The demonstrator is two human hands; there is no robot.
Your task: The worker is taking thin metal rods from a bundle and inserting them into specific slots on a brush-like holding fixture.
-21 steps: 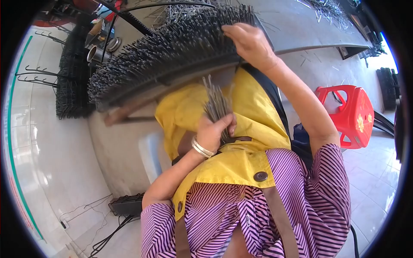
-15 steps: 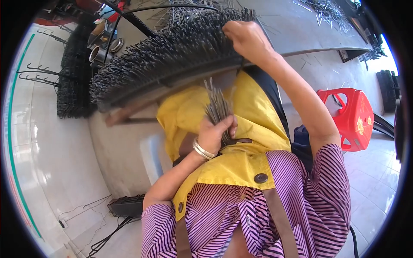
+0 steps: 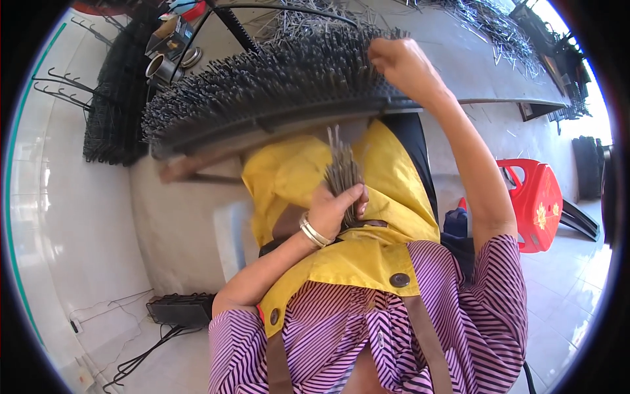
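My left hand [image 3: 333,211] is closed around a bundle of thin grey metal rods [image 3: 342,169], held upright in front of the yellow apron [image 3: 282,164]. A bangle circles that wrist. Ahead of me stretches a long rack of densely packed dark rods [image 3: 262,92], their tips pointing up, its front edge curved by the lens. At the rack's right end, my right hand [image 3: 408,65] has its fingers pinched together among or just above the rod tips. Whatever is between those fingertips is too small to make out.
Loose metal strips [image 3: 505,39] lie scattered on the grey table [image 3: 453,69] behind the rack. A metal cup [image 3: 159,67] stands at the far left. To the right is a red plastic stool [image 3: 541,207]; dark hooked racks [image 3: 108,125] line the left wall.
The whole view has shifted a little, carrying the stool and table downward at the right. My right hand stays at the rack's right end; my left still grips the rods.
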